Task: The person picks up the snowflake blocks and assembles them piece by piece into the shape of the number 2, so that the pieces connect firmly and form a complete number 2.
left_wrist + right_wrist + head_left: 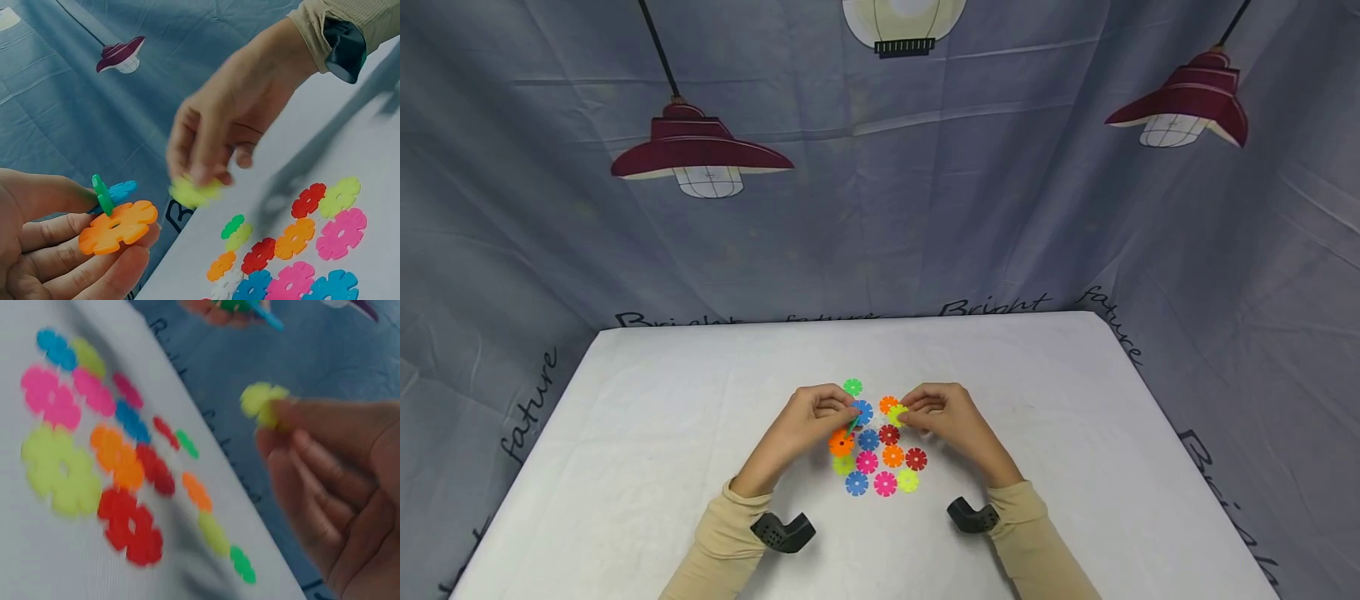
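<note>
My left hand [812, 417] pinches a small cluster of slotted plastic flower discs. In the left wrist view the cluster shows an orange disc [134, 231], a green disc [102, 196] standing on edge in it, and a blue disc [124, 189] behind. Opposite, my right hand [951, 414] holds a yellow disc [254, 400] between thumb and fingertips, raised off the table and apart from the cluster. Loose discs lie below and between the hands, among them a pink disc [885, 483], a red disc [916, 459] and a blue disc [857, 483].
The discs lie on a white-covered table [647, 467]. At its far side a grey-blue curtain [850, 233] printed with lamps hangs down. Each wrist carries a black device, one on the left [783, 533] and one on the right [973, 516].
</note>
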The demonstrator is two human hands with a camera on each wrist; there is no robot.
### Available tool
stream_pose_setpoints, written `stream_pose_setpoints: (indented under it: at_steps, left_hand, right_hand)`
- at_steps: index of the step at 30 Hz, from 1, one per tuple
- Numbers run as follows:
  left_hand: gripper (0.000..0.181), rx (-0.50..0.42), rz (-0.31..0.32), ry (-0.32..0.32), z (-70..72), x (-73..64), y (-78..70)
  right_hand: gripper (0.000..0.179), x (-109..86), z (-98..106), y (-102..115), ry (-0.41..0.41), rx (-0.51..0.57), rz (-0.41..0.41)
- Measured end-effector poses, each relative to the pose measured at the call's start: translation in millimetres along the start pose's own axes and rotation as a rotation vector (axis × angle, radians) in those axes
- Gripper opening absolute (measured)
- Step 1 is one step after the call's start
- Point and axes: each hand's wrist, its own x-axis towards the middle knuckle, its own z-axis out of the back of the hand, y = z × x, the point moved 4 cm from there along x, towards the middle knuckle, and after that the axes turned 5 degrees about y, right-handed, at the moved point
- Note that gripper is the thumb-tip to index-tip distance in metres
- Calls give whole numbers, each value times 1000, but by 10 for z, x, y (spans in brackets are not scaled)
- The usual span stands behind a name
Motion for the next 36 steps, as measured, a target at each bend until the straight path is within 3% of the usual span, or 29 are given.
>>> stream_pose_setpoints:
  at_steps: [7, 12, 15, 24, 31, 36]
  left_hand:
    - [25, -14, 13, 11, -7, -11, -14]
    - [25, -32, 9, 26, -22, -15, -34]
    - [25, -46, 8, 33, -29, -18, -39]
    - [25, -10, -15, 57, -34, -11, -38]
    - [26, -71, -19, 54, -51, -27, -60]
    - [28, -117, -5, 27, -64, -31, -73]
  right_hand:
    - [17, -47, -44, 217, -5, 107, 111]
    - [14, -71, -76, 300, -38, 81, 165]
    - [11, -91, -92, 357, -54, 5, 231]
    - [20, -172, -163, 542, -165, -417, 566]
    - [22, -202, -198, 605, -229, -532, 693]
    - [18, -221, -216, 640, -269, -595, 739]
